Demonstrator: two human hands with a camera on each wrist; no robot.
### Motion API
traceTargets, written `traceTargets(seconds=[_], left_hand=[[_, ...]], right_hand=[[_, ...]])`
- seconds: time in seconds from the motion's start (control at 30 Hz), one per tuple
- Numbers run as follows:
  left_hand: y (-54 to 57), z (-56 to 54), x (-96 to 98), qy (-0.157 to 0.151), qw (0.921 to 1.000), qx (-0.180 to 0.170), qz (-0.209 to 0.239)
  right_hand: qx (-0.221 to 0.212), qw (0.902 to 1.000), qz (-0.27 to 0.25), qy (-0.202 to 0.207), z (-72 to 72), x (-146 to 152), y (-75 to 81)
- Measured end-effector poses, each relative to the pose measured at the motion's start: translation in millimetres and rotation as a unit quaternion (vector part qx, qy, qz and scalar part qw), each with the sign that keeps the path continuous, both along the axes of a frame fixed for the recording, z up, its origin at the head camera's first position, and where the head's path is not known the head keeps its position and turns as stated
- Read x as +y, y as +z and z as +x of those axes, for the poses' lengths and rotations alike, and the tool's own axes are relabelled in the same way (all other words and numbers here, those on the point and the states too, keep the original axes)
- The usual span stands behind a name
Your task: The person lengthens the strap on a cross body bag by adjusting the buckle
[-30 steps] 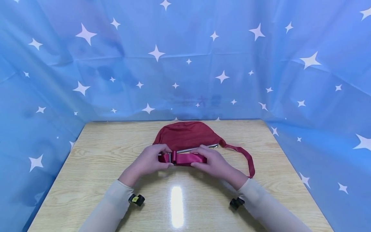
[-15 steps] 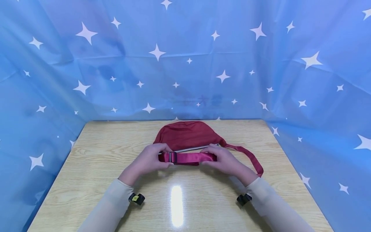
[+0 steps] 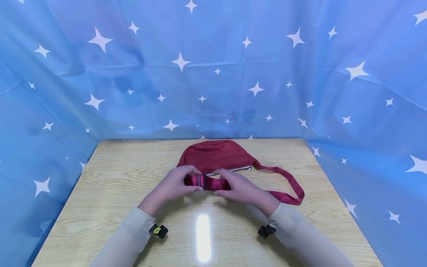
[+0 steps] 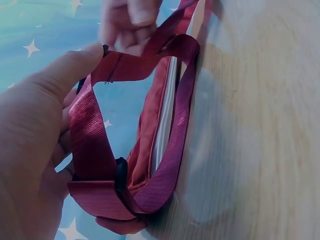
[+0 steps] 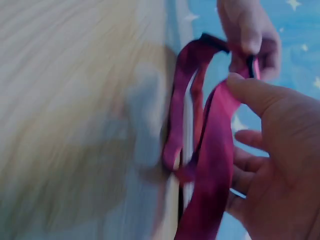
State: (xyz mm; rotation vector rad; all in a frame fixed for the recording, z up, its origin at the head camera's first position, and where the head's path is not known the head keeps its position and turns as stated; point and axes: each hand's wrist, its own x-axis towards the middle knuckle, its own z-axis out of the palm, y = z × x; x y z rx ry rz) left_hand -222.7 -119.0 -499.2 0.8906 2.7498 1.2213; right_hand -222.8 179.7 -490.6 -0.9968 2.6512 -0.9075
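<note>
A dark red waist bag lies at the back middle of the table, its silver zipper along the near side. My left hand pinches the bag's red strap beside a black slider buckle. On the right, my right hand holds the same strap between thumb and fingers, a short way from the buckle. In the left wrist view the strap bends into an upright loop in front of the bag. The right wrist view is blurred; there the thumb lies against the strap.
Part of the strap curls in a loop on the wooden table to the right of the bag. A blue curtain with white stars hangs behind and at both sides. Black wrist cameras sit on both sleeves.
My right hand slid right along the strap, then came back left closer to the buckle. The strap's loop on the right has grown wider. My left hand has hardly moved.
</note>
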Motion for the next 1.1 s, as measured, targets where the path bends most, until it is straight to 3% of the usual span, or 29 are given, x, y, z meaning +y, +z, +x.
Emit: traceTargets(seconds=[0.17, 0.37, 0.53, 0.83, 1.1], left_hand=[[-1.2, 0.5, 4.9, -0.011, 0.9999, 0.003, 0.001], [-3.6, 0.9, 4.4, -0.012, 0.9996, -0.027, 0.007], [-7.5, 1.1, -3.4, -0.015, 0.9987, -0.048, 0.007], [-11.2, 0.6, -14.4, -0.019, 0.9991, -0.037, 0.004], [-9.7, 0.9, -11.8, -0.032, 0.9981, -0.043, 0.029]], right_hand=[[0.0, 0.9982, -0.057, 0.021, 0.9, -22, 1.9], [0.026, 0.9952, -0.094, 0.009, 4.0, -28, 0.0], [0.06, 0.9928, -0.102, 0.015, 5.8, -25, 0.2], [0.161, 0.9804, -0.106, 0.039, 2.3, -18, -4.7], [0.179, 0.97, -0.142, 0.082, -0.9, -19, -9.6]])
